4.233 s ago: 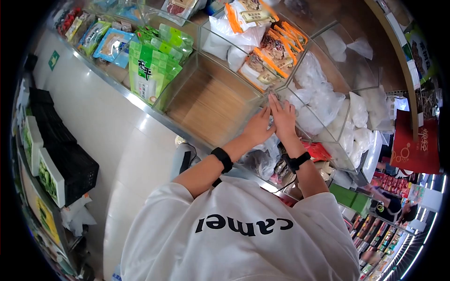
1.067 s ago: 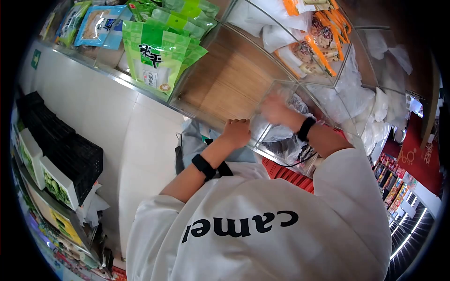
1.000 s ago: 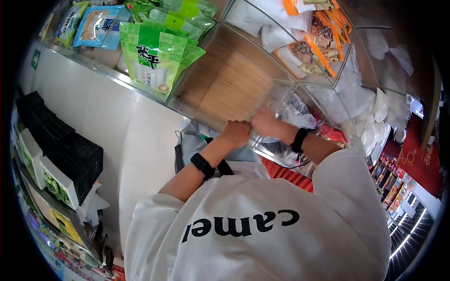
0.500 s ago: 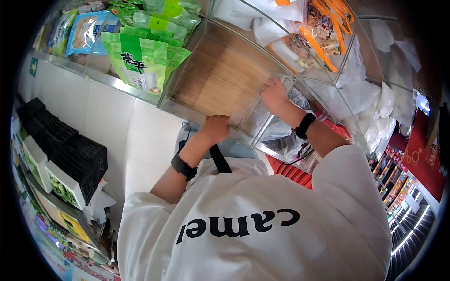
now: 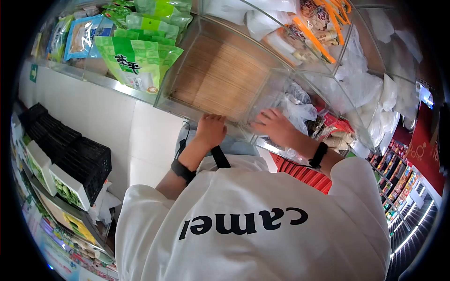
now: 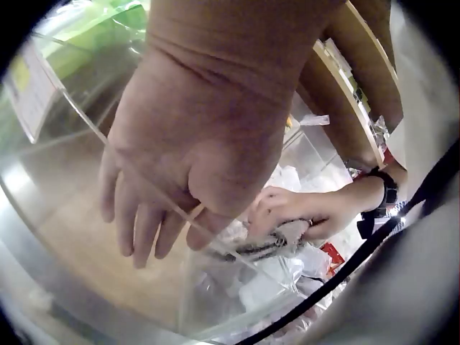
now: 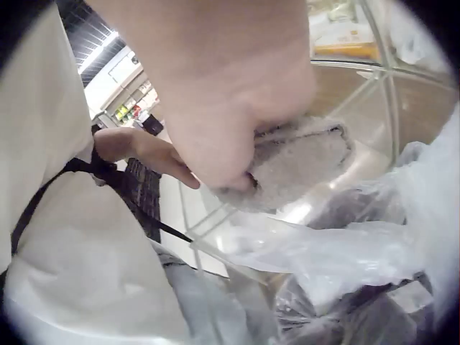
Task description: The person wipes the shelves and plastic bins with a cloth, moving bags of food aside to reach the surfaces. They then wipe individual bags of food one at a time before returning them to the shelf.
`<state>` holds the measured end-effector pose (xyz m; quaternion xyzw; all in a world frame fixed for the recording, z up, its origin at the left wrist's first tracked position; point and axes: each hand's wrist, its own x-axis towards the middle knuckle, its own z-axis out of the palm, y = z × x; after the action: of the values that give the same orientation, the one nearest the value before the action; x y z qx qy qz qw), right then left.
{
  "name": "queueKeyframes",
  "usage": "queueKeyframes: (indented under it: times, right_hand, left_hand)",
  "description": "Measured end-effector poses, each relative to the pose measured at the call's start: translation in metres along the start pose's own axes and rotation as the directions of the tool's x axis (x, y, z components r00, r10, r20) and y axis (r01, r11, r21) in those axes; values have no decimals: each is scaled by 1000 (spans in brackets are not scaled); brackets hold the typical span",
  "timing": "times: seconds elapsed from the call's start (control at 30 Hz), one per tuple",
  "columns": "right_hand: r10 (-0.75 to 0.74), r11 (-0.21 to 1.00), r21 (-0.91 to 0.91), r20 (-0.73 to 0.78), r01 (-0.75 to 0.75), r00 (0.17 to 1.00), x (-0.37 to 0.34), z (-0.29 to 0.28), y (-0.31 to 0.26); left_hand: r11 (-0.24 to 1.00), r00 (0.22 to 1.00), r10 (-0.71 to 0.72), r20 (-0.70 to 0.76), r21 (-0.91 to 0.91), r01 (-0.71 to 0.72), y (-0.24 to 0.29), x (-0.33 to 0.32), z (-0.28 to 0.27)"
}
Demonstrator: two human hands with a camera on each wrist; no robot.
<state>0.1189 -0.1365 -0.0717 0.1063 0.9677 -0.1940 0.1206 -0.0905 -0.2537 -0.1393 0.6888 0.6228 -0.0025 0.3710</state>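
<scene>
My right hand (image 5: 276, 129) is over the clear divider (image 5: 261, 99) between the wood-floored bin (image 5: 213, 77) and the bin of bagged goods beside it. In the right wrist view it holds a grey cleaning cloth (image 7: 305, 165), its thumb pressed against the fabric; the cloth is draped at the divider's top edge. My left hand (image 5: 212, 131) rests at the near clear wall of the wood-floored bin. The left wrist view shows its fingers (image 6: 147, 233) hanging loosely, seen partly through the clear panel, holding nothing.
Green food pouches (image 5: 138, 61) stand in the bin to the left. Orange-edged packets (image 5: 309, 40) fill the one behind. Clear plastic bags (image 5: 297, 110) lie right of the divider. Red baskets (image 5: 300, 172) are below on the right; black crates (image 5: 79, 159) stand across the floor.
From both hands together at the far corner, my left hand came to the near wall. My right hand went back and forth along the divider, most recently from its far end towards me.
</scene>
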Motion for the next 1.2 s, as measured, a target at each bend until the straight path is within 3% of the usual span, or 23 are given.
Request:
queueKeyframes:
  times: [0.13, 0.27, 0.4, 0.43, 0.47, 0.5, 0.53, 0.57, 0.6, 0.63, 0.7, 0.77, 0.83, 0.9, 0.93, 0.97, 1.03, 1.07, 1.1, 1.17, 1.2]
  right_hand:
    - [48, 999, 8, -44, -48, 998, -3, -1, 22]
    - [240, 954, -152, -141, -260, 961, -5, -15, 51]
    - [246, 928, -216, -255, -303, 935, -1, -23, 62]
    - [319, 937, -83, -186, -339, 929, 5, -29, 54]
    - [381, 925, 53, -104, -377, 919, 11, -33, 45]
    - [386, 922, 61, -108, -382, 916, 20, -37, 33]
    - [490, 847, 273, -70, -456, 869, 32, -42, 19]
    - [579, 722, 469, -7, -509, 815, 45, -42, 7]
    - [587, 658, 577, 11, -484, 810, 59, -39, -2]
    - [592, 582, 676, 30, -452, 805, 74, -36, -9]
    - [623, 484, 823, -85, -297, 778, 109, -18, -18]
    - [649, 390, 890, -83, -238, 756, 147, -12, -20]
    - [645, 402, 908, -193, -114, 739, 185, -5, -21]
    - [676, 386, 913, -184, -131, 713, 217, 4, -24]
    - [704, 375, 914, -173, -154, 689, 232, 8, -25]
    - [711, 369, 918, -175, -148, 681, 245, 13, -28]
    - [786, 214, 943, -11, -255, 619, 269, 30, -32]
    - [836, 241, 934, -62, -263, 545, 285, 50, -35]
    - [841, 229, 938, -57, -259, 538, 287, 48, -33]
    - [780, 157, 906, 131, -394, 612, 288, 48, -27]
    - [785, 149, 908, 133, -392, 605, 293, 55, -22]
  left_hand:
    - [999, 1000, -22, -6, 35, 22, 0, 1, 2]
    - [999, 1000, -14, -16, 31, 15, 4, 1, -2]
    - [998, 999, -36, -10, 47, 36, 3, 3, 0]
    - [998, 999, -33, -10, 58, 34, 3, 3, -5]
    - [998, 998, -20, -62, -53, 17, 5, 1, -9]
    - [986, 994, -13, -113, -164, -6, 6, 0, -14]
    - [988, 994, -8, -105, -156, -9, 7, 0, -20]
    - [956, 970, -43, -240, -291, -29, 7, 0, -27]
    - [907, 926, -97, -364, -416, -69, 7, 0, -33]
    - [910, 930, -89, -356, -409, -70, 6, -1, -40]
    - [818, 816, -267, -513, -568, -90, -1, -5, -55]
    - [796, 813, -288, -506, -599, -91, -10, -9, -72]
    - [825, 832, -301, -467, -565, -19, -17, -15, -84]
    - [918, 746, -308, -590, -391, 69, -25, -18, -91]
    - [966, 761, -210, -613, -250, 65, -28, -21, -96]
    - [969, 767, -200, -610, -239, 63, -33, -23, -96]
    - [976, 840, -187, -509, -1, 217, -43, -26, -88]
    - [971, 841, -239, -485, -106, 214, -43, -26, -86]
    - [973, 848, -232, -477, -96, 212, -41, -25, -85]
    - [958, 840, -287, -461, -145, 248, -39, -25, -83]
    - [964, 860, -258, -441, -60, 258, -44, -25, -76]
